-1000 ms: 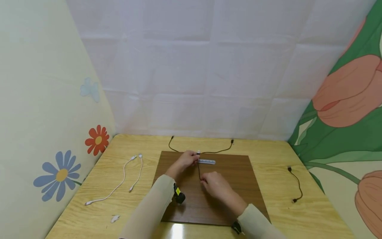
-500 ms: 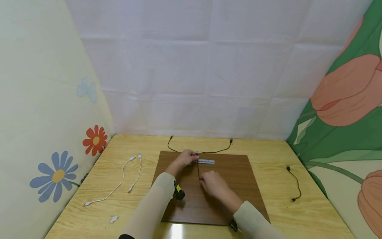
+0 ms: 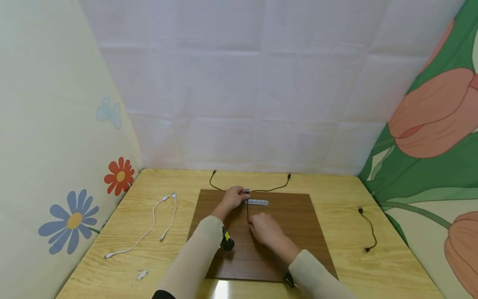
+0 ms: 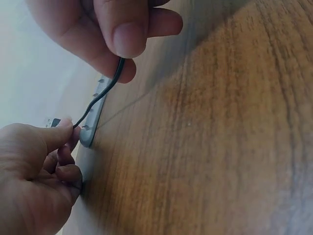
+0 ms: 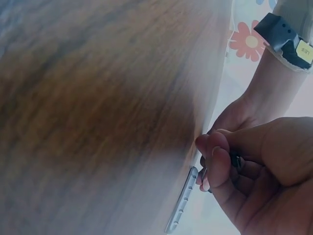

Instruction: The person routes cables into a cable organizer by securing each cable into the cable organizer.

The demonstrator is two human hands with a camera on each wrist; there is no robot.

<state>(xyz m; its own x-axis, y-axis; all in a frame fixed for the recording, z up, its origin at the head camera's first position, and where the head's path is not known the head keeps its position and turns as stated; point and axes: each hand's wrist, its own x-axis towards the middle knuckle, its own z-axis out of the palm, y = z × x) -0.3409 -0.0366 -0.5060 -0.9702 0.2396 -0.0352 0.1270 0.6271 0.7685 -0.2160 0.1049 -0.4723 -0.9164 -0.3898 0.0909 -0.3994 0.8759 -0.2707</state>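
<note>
In the head view, a short black USB cable (image 3: 248, 211) is stretched between both hands above a brown board (image 3: 295, 257). My left hand (image 3: 233, 197) pinches it just below its plug (image 3: 247, 191), which points away from me. Nearer to me, my right hand (image 3: 266, 229) grips the lower part between thumb and curled fingers. A dark connector end (image 5: 236, 160) shows inside the right hand in the right wrist view. Beside the left fingertips, a grey-blue slotted cable holder (image 3: 258, 202) lies on the board; its left end is close to the cable.
Behind the board lies another black cable (image 3: 276, 189), its middle hidden by the left hand. Two white cables, one long (image 3: 154, 220) and one short (image 3: 174, 216), lie at left near a small white scrap (image 3: 142, 275). At right rests a black cable (image 3: 371, 228).
The hands keep their hold on the black USB cable. Both have shifted only very slightly, and the head view has moved a little.
</note>
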